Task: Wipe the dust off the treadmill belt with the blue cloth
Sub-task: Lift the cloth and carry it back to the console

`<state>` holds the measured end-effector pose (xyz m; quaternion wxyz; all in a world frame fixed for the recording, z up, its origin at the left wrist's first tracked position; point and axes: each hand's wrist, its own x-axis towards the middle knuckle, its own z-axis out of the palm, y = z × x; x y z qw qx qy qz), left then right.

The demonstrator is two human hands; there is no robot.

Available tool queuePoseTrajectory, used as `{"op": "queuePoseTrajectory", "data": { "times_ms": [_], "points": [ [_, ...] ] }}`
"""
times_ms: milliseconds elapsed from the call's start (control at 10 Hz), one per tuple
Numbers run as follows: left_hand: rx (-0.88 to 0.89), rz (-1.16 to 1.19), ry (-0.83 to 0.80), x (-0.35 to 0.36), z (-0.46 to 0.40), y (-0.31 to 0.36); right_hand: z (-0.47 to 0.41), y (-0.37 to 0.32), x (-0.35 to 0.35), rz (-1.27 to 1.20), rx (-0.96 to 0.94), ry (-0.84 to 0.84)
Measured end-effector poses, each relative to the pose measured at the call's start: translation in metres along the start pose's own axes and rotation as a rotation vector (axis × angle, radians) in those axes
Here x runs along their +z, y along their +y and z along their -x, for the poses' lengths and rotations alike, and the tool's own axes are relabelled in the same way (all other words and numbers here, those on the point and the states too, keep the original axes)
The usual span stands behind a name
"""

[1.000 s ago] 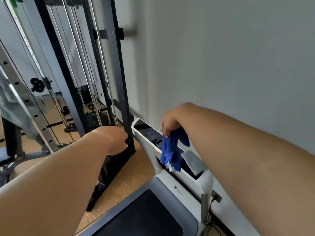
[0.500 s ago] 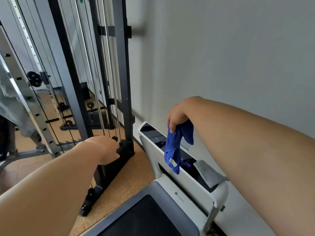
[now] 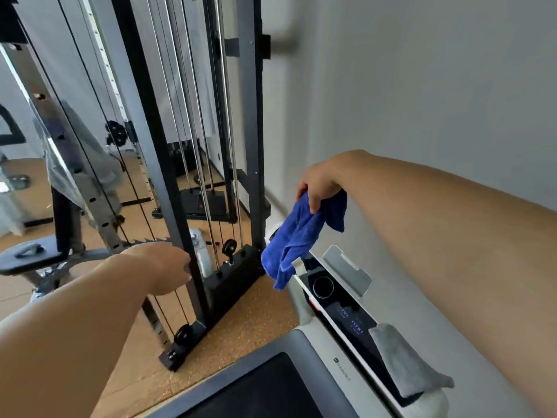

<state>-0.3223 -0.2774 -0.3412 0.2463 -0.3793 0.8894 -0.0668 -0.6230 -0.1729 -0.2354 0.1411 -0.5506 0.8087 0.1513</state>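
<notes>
My right hand grips the blue cloth by its top, and the cloth hangs loose in the air above the far end of the treadmill's white console. The black treadmill belt shows at the bottom edge, inside a grey frame. My left hand reaches forward at the left, by the black upright of the cable machine; its fingers are curled and I cannot tell whether they touch the post.
A grey cloth lies over the near end of the console. The cable machine's black base stands on the cork floor left of the treadmill. A white wall runs along the right. A bench seat sits at the far left.
My right hand has lifted the blue cloth higher and clear of the console. The view has swung so the console sits lower right. My left hand stays by the cable machine post.
</notes>
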Motion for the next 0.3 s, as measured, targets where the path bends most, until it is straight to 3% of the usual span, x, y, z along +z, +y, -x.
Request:
{"op": "queuePoseTrajectory", "data": {
  "times_ms": [200,300],
  "points": [
    [0.049,-0.038,0.033,-0.032,-0.024,0.048,-0.091,0.100,0.069,0.158,0.219,-0.128],
    [0.079,0.000,0.112,-0.051,-0.031,0.074,-0.101,0.122,0.090,0.131,0.216,-0.144]
  ]
}}
